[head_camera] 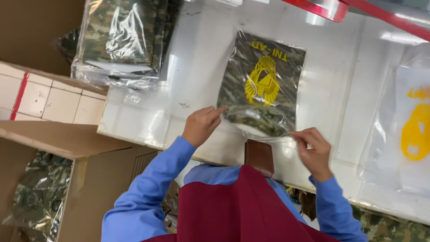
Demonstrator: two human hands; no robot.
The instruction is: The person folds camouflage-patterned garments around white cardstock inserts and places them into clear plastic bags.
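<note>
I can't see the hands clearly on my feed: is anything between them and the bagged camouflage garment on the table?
Nothing visible. The left hand touches the clear bag at its near left corner, the right hand pinches its near right edge. A brown wallet-like thing lies just below, clear of both.

Up and left of the fingers, a stack of bagged camouflage garments (pixel 120 38) lies on the white bench (pixel 188 80). Lower left, an open cardboard box (pixel 89 179) holds seemingly similar packs.
</note>
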